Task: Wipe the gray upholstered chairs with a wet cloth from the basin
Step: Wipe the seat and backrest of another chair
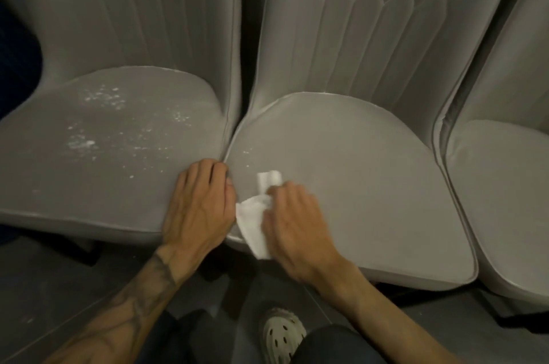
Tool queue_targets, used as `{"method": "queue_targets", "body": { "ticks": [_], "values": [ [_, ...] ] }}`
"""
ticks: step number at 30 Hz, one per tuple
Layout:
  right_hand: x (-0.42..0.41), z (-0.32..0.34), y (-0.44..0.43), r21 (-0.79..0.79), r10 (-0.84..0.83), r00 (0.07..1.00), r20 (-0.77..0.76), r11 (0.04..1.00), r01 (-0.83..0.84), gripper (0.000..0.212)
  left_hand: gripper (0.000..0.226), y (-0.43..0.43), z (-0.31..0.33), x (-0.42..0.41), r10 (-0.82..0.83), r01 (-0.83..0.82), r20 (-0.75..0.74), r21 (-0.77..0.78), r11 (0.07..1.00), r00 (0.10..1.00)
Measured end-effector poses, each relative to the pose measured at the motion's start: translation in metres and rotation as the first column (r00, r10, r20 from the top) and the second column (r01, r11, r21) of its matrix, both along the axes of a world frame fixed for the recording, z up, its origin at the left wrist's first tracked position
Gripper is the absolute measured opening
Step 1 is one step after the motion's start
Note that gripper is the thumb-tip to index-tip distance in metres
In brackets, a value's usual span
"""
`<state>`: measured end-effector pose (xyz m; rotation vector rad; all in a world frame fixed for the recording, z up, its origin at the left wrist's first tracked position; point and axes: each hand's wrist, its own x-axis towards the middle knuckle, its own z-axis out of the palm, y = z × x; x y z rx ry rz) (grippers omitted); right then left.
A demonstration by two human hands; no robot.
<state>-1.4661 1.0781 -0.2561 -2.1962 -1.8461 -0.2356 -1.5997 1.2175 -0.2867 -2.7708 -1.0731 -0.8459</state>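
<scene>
Three gray upholstered chairs stand side by side. The left chair (118, 131) has white specks scattered over its seat. The middle chair (356, 155) has a few specks near its left edge. My right hand (297, 224) presses a white cloth (255, 221) onto the front left of the middle seat; the hand is blurred. My left hand (199, 203) rests palm down on the front right corner of the left seat, fingers curled at the gap between the two chairs, holding nothing. No basin is in view.
A third gray chair (505, 185) stands at the right edge. Below the seats is a dark floor (59, 289), with my foot in a pale perforated clog (282, 334) near the middle chair's front edge. A dark shape sits at far left.
</scene>
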Motion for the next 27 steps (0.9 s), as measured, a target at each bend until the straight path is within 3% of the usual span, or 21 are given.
{"method": "queue_targets", "body": {
  "ticks": [3, 8, 12, 14, 16, 18, 20, 23, 25, 27],
  "values": [
    [0.008, 0.002, 0.012, -0.061, 0.114, 0.993, -0.038, 0.991, -0.116, 0.028, 0.024, 0.001, -0.003, -0.001, -0.007, 0.007, 0.009, 0.027, 1.0, 1.0],
    [0.056, 0.007, 0.031, -0.108, -0.238, 0.971, 0.04, 0.965, 0.241, 0.03, 0.013, -0.001, -0.002, 0.001, 0.02, -0.021, 0.029, 0.018, 1.0, 0.999],
    [0.015, -0.004, 0.047, -0.003, 0.128, 0.991, -0.028, 0.992, -0.128, 0.03, 0.019, 0.0, -0.005, 0.0, 0.004, -0.003, 0.036, -0.007, 1.0, 0.999],
    [0.039, -0.005, 0.055, -0.006, 0.186, 0.982, 0.004, 0.982, -0.186, 0.028, 0.018, 0.001, -0.006, 0.0, 0.011, -0.011, 0.04, -0.003, 1.0, 0.999],
    [0.074, -0.003, 0.078, -0.013, 0.082, 0.996, 0.038, 0.997, -0.082, 0.03, 0.013, 0.001, -0.007, 0.001, 0.031, -0.032, 0.036, 0.007, 0.999, 0.999],
    [0.103, 0.003, 0.116, -0.081, -0.133, 0.989, 0.059, 0.987, 0.138, 0.034, 0.012, 0.0, -0.007, 0.002, 0.04, -0.04, 0.042, 0.001, 0.999, 0.998],
    [0.104, 0.005, 0.149, -0.112, -0.216, 0.975, 0.047, 0.969, 0.22, 0.035, 0.012, 0.001, -0.007, 0.003, 0.044, -0.043, 0.056, -0.021, 0.999, 0.997],
    [0.068, -0.004, 0.159, -0.036, 0.011, 0.998, -0.066, 0.999, -0.014, 0.033, 0.014, 0.0, -0.009, 0.003, 0.043, -0.038, 0.106, -0.049, 0.998, 0.993],
    [0.044, -0.011, 0.133, 0.012, 0.255, 0.964, -0.073, 0.967, -0.255, 0.029, 0.02, 0.0, -0.011, 0.004, 0.035, -0.025, 0.153, -0.067, 0.997, 0.988],
    [0.052, -0.01, 0.125, -0.015, 0.351, 0.933, -0.078, 0.935, -0.353, 0.026, 0.021, 0.0, -0.011, 0.004, 0.045, -0.03, 0.172, -0.09, 0.996, 0.984]
  ]
}}
